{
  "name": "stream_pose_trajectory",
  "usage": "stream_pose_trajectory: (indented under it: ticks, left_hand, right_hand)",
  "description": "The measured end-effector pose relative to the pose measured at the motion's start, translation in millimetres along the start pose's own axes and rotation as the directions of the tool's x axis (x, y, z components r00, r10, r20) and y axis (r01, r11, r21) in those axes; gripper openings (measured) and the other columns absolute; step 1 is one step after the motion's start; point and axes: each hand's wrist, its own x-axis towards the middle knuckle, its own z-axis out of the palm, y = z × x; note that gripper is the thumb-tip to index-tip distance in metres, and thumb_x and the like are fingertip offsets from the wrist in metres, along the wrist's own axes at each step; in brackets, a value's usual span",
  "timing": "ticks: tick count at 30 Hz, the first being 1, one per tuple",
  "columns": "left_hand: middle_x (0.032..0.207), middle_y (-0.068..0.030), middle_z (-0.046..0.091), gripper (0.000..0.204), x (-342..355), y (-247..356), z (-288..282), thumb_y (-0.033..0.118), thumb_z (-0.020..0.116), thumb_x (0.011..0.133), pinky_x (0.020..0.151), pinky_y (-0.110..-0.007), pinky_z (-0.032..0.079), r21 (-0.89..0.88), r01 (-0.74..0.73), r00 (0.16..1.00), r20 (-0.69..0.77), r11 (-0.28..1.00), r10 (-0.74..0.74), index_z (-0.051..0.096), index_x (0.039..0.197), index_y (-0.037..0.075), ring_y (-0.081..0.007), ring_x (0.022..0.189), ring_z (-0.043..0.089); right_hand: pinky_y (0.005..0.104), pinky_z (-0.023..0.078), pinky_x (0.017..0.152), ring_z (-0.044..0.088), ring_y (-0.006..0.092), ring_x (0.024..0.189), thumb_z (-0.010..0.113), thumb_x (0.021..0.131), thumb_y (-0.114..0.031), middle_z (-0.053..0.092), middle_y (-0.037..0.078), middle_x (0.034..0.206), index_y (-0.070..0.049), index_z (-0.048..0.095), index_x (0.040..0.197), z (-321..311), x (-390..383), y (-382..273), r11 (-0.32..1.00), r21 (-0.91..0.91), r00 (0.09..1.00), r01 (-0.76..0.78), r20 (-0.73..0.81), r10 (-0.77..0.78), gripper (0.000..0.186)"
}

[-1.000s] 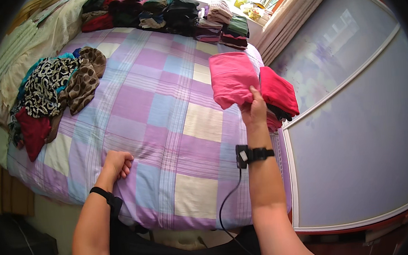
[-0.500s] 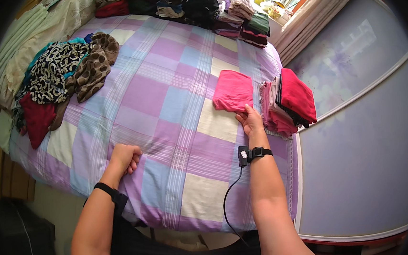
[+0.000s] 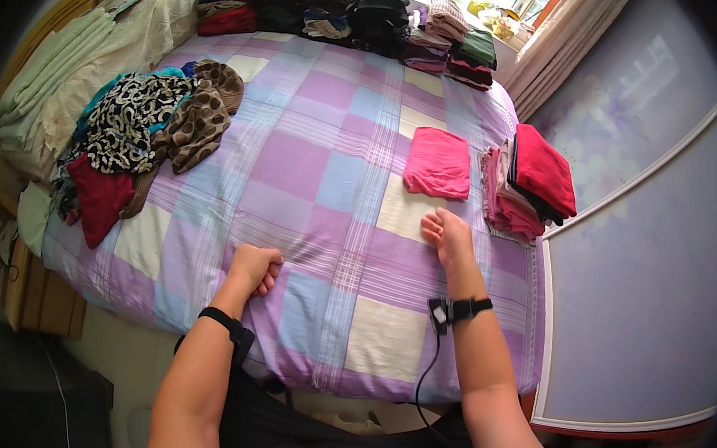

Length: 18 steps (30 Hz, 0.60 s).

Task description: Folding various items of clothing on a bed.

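A pink folded garment (image 3: 438, 163) lies flat on the checked bedspread (image 3: 287, 166), right of the middle. Just below its near edge is my right hand (image 3: 448, 234), apart from it, fingers loosely curled with nothing in them. My left hand (image 3: 256, 267) is closed in a loose fist at the bed's near side, and I see nothing in it. Right of the pink garment stands a stack of folded red and pink clothes (image 3: 530, 181). At the far left lies a loose heap of patterned clothes (image 3: 140, 123), with a dark red piece (image 3: 102, 198) hanging toward me.
Folded dark clothes (image 3: 380, 20) line the bed's far edge, with another folded stack (image 3: 450, 44) at their right. A sliding wardrobe (image 3: 633, 287) borders the bed's right side. A cable (image 3: 425, 379) hangs from my right wrist strap. A wooden drawer unit (image 3: 40, 291) stands at left.
My right hand has let go of the pink garment's near edge and drawn back toward me. The left hand remains a fist. The whole view has shifted slightly.
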Motion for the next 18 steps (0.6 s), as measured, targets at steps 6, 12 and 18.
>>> stream_pose_trajectory:
  ticks: [6, 12, 18]
  left_hand:
    - [0.048, -0.0120, 0.058, 0.028, -4, 3, -4, 0.021, 0.068, 0.081, 0.031, -0.035, 0.033, -0.007, 0.049, 0.999, 0.000, 0.999, -0.049, 0.062, 0.060, 0.003, -0.0206, 0.031, 0.048]
    - [0.048, -0.0119, 0.058, 0.028, -4, 4, -5, 0.020, 0.068, 0.081, 0.030, -0.035, 0.033, -0.014, 0.057, 0.998, 0.018, 0.998, -0.056, 0.062, 0.060, 0.003, -0.0207, 0.031, 0.048]
    - [0.049, -0.0129, 0.059, 0.028, -3, 6, -10, 0.020, 0.068, 0.081, 0.031, -0.035, 0.034, -0.005, 0.113, 0.994, 0.010, 0.994, -0.113, 0.062, 0.061, 0.002, -0.0209, 0.031, 0.049]
  right_hand:
    - [0.0506, 0.053, 0.087, 0.065, 0.0338, 0.106, 0.076, 0.092, -0.035, 0.065, 0.012, 0.117, -0.014, 0.056, 0.127, 40, 67, -20, 0.931, 0.328, 0.918, -0.158, -0.298, 0.261, 0.045]
    - [0.0452, 0.055, 0.078, 0.069, 0.0234, 0.094, 0.081, 0.086, -0.031, 0.072, 0.003, 0.105, -0.019, 0.067, 0.108, 49, 105, -35, 0.827, 0.558, 0.881, -0.063, -0.359, 0.310, 0.028]
    - [0.0412, 0.056, 0.078, 0.069, 0.0223, 0.092, 0.082, 0.082, -0.027, 0.073, 0.003, 0.103, -0.017, 0.070, 0.103, 53, 117, -38, 0.800, 0.599, 0.897, -0.025, -0.340, 0.282, 0.027]
